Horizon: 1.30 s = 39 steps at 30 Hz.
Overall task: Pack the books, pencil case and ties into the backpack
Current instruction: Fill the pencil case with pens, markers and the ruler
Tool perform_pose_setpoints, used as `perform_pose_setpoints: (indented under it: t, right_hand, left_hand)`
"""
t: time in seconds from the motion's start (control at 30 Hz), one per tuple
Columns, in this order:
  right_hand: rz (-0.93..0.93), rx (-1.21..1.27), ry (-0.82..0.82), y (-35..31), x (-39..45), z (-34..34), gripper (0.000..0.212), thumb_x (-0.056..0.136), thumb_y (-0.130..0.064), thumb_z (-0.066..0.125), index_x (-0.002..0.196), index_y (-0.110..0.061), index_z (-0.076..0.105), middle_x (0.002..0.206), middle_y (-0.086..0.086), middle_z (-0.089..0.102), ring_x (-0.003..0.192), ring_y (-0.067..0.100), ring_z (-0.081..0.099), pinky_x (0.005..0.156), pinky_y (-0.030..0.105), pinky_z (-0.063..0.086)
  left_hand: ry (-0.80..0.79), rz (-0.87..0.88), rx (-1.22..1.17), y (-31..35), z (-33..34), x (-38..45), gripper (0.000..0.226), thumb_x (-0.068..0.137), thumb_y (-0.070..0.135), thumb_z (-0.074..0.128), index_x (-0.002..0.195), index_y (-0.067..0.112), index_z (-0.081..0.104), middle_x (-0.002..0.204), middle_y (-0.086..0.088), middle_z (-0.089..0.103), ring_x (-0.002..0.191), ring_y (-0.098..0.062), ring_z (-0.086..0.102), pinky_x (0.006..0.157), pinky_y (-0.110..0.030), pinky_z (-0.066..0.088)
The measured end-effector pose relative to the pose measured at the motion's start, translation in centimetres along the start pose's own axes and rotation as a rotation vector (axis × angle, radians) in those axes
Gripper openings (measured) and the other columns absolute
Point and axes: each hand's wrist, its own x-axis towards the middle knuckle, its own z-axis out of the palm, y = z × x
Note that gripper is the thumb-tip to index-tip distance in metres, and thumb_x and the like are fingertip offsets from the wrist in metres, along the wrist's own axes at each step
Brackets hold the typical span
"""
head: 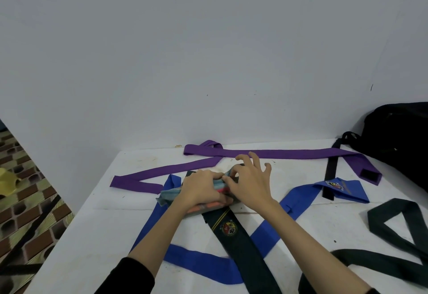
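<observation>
Left hand [201, 186]: curled over the pencil case [176, 195], which is gripped at table [92, 236] centre.
Right hand [249, 183]: case's far end pinched by thumb and forefinger; other fingers spread.
Ties: the green tie [234, 233] lies under the case; blue tie [196, 263] alongside.
Backpack [398, 141]: far right, well apart.
Risk: the green tie could be dragged along if the case is lifted.

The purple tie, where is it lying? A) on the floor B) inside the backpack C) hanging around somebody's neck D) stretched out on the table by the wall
D: the purple tie lies stretched across the white table at its far edge near the wall, beyond both hands, while the black backpack sits apart at the right.
</observation>
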Motion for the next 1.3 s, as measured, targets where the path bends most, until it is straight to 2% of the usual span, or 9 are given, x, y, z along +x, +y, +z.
perform_pose_setpoints:
  t: [0.1,0.23,0.33,0.57,0.7,0.83,1.0,1.1,1.3]
  right_hand:
    - [0.027,0.082,-0.112,0.1,0.2,0.1,0.031,0.093,-0.044,0.051,0.100,-0.021,0.071,0.144,-0.010,0.038,0.141,0.017,0.015,0.108,0.048,0.014]
    - [0.204,0.542,-0.111,-0.4,0.6,0.4,0.009,0.082,-0.028,0.069,0.077,-0.021,0.067,0.142,-0.015,0.038,0.137,0.012,0.021,0.108,0.046,0.021]
    - [0.306,0.613,-0.073,-1.1,0.9,0.7,0.014,0.082,-0.019,0.068,0.070,-0.019,0.062,0.145,-0.013,0.034,0.139,0.011,0.016,0.112,0.049,0.015]
    - [0.195,0.192,0.079,1.5,1.2,-0.2,0.016,0.085,-0.023,0.058,0.081,-0.013,0.070,0.147,-0.004,0.031,0.143,0.024,0.005,0.111,0.058,0.005]
    - [0.049,0.019,0.306,1.7,0.9,0.5,0.009,0.072,-0.018,0.072,0.075,-0.012,0.065,0.126,0.005,0.054,0.133,0.030,0.031,0.104,0.066,0.019]
    - [-0.108,-0.163,0.314,2.3,0.9,-0.1,0.014,0.061,-0.020,0.079,0.061,-0.015,0.067,0.110,0.003,0.065,0.116,0.032,0.054,0.094,0.065,0.035]
    - [-0.272,-0.436,0.322,0.7,1.1,-0.5,0.016,0.044,-0.011,0.080,0.049,-0.011,0.064,0.097,0.007,0.068,0.103,0.032,0.062,0.098,0.064,0.026]
    - [-0.257,-0.470,0.291,0.4,1.5,-1.1,0.019,0.040,-0.010,0.080,0.048,-0.011,0.063,0.094,0.007,0.068,0.099,0.032,0.063,0.093,0.067,0.037]
    - [-0.102,-0.404,0.264,1.3,2.1,-2.3,0.023,0.037,-0.015,0.084,0.049,-0.012,0.065,0.086,0.006,0.067,0.092,0.033,0.064,0.087,0.068,0.039]
  left_hand:
    - [-0.004,0.011,-0.005,-0.1,0.0,0.0,0.054,0.068,0.060,0.069,0.114,0.035,0.059,0.092,0.009,0.060,0.086,-0.009,0.052,0.069,-0.027,0.041]
    - [0.009,0.015,-0.009,-0.2,0.0,0.0,0.056,0.066,0.061,0.071,0.115,0.036,0.060,0.093,0.010,0.061,0.088,-0.010,0.052,0.071,-0.028,0.043]
    - [0.006,0.010,0.009,-0.1,0.1,0.0,0.058,0.066,0.062,0.070,0.115,0.033,0.059,0.097,0.007,0.063,0.089,-0.010,0.053,0.070,-0.027,0.041]
    - [-0.072,-0.002,0.027,-1.2,-0.3,-0.3,0.072,0.072,0.069,0.061,0.135,0.037,0.043,0.107,0.007,0.062,0.093,-0.010,0.055,0.076,-0.027,0.045]
    - [-0.117,0.006,0.042,-1.0,-0.4,-0.2,0.078,0.075,0.067,0.060,0.141,0.034,0.037,0.117,0.005,0.059,0.100,-0.010,0.053,0.078,-0.026,0.042]
    - [-0.118,-0.004,0.063,-0.9,-0.2,-0.1,0.079,0.076,0.067,0.060,0.143,0.032,0.035,0.121,0.004,0.058,0.104,-0.011,0.053,0.083,-0.027,0.044]
    - [-0.082,0.017,0.072,-0.4,-0.2,-0.3,0.074,0.076,0.066,0.060,0.138,0.032,0.040,0.119,0.004,0.060,0.103,-0.012,0.055,0.085,-0.029,0.046]
    - [-0.065,0.003,0.067,-0.6,-0.2,-0.5,0.073,0.076,0.066,0.060,0.138,0.033,0.040,0.119,0.004,0.060,0.103,-0.012,0.055,0.086,-0.030,0.047]
    - [-0.081,0.001,0.058,-0.8,-0.3,-0.6,0.074,0.077,0.066,0.059,0.139,0.033,0.037,0.119,0.004,0.059,0.102,-0.012,0.055,0.086,-0.030,0.048]
